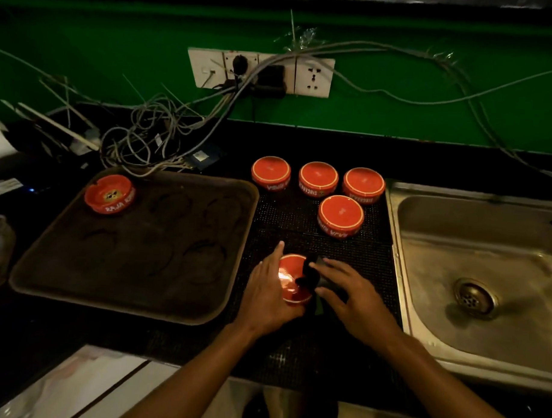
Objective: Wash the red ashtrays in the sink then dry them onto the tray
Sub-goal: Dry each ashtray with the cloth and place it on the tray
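1. The left hand point(267, 294) grips a red ashtray point(289, 279), with the fingers curled around its left side. It holds the ashtray tilted, so the inside faces to the right.
2. The right hand point(351, 297) holds a dark cloth point(313, 277); the fingers are curled on it and press it into the bowl of the ashtray.
3. This ashtray is over a black mesh mat point(299, 222), which lies on the dark counter between the tray and the sink.
4. Four more red ashtrays stand upside down on the far part of the mat. Three make a row: the left one point(271, 171), the middle one point(318, 178) and the right one point(363, 184).
5. The fourth upside-down ashtray point(341, 215) stands just in front of the row, near the right one.
6. A brown tray point(133, 304) lies to the left of the mat. One red ashtray point(109, 194) stands on it right side up, in the far left corner.
7. The steel sink point(485, 256) is on the right, with its drain point(475, 297) in the basin. I cannot see any ashtray in it.
8. Behind the counter there is a green wall point(428, 98) with a white socket panel point(260, 72). Many grey cables point(152, 135) hang from it and lie in a heap behind the tray.
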